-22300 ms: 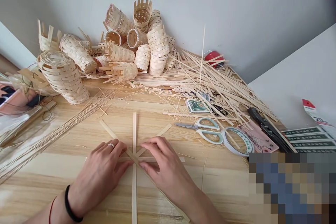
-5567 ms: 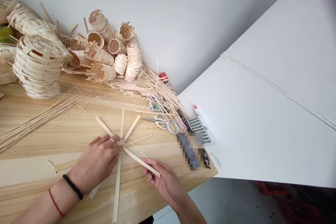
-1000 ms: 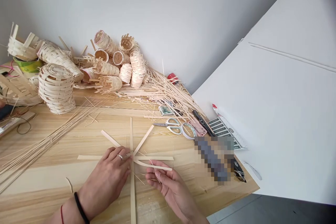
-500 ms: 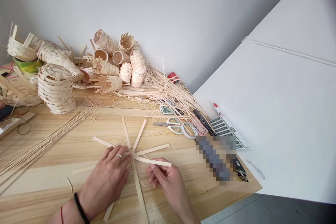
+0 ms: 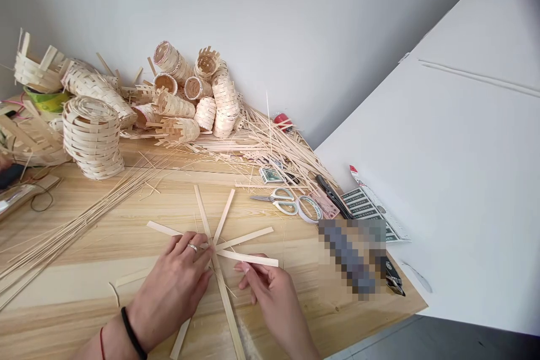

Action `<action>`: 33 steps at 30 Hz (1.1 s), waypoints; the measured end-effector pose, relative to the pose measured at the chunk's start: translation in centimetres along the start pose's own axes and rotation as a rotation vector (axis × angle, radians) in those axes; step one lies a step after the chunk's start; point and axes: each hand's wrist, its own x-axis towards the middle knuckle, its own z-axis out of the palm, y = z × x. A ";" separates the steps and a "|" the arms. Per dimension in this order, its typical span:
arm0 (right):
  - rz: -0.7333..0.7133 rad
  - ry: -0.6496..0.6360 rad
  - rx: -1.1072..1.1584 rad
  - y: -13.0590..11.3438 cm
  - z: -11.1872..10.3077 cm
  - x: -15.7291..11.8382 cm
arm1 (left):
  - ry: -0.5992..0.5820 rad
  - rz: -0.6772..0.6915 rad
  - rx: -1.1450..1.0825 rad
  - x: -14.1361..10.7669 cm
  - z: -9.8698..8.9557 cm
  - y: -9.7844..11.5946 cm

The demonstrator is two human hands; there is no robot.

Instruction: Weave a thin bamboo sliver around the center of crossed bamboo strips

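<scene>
Flat pale strips cross in a star shape on the wooden table. My left hand, with a ring and a black wristband, lies over the crossing point, its fingertips pressed together on the strips there. Just right of the crossing, my right hand has thumb and fingers closed at a strip that points right. A very thin strand shows near the right fingertips. The left hand covers part of the crossing and of the left-pointing strips.
Woven baskets and small woven tubes are heaped at the back left. Long thin splints lie left; more strips lie behind. Scissors, a tape roll and a black cutter are at right. Part of the view is pixelated.
The view has shifted slightly, so the background things sit a little farther right. Both hands keep nearly the same places on the strips.
</scene>
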 end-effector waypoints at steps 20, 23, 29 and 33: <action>0.019 0.020 -0.002 -0.3 0.6 0.2 | -0.058 -0.028 0.060 -0.3 0.0 0.4; 0.000 -0.025 -0.077 -0.9 0.4 0.0 | -0.056 -0.028 0.090 -0.3 -0.1 0.4; 0.000 -0.103 -0.159 -1.9 0.6 -0.6 | -0.065 -0.033 0.120 -0.1 -0.3 0.5; 0.009 -0.109 -0.134 -2.4 0.8 -0.7 | -0.042 -0.017 0.020 -0.2 0.3 0.3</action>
